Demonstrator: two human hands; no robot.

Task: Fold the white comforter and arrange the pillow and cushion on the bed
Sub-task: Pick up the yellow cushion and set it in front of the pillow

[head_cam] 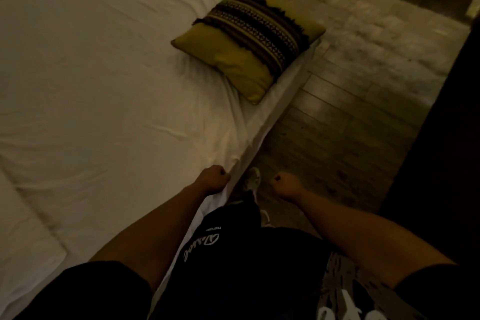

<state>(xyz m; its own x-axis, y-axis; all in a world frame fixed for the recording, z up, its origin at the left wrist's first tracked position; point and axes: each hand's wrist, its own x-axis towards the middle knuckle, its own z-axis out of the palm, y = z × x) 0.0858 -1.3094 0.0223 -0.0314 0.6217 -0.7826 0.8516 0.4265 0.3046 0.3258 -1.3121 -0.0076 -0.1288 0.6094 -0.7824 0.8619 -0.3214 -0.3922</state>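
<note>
Left hand (214,176) pinches the white comforter (109,80) at its lower-center edge; right hand (284,184) fisted, holding nothing; soft, light olive cushion (249,41) upper right, best lifted by its sides.

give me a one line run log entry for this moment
left hand: curled at bed edge, grip on sheet unclear | right hand: fist, holds nothing, over floor | cushion: flat at bed corner

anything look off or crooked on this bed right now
The olive cushion sits askew at the bed's right edge, turned diagonally, one corner jutting past the mattress side. The white sheet is wrinkled near the left hand.
</note>
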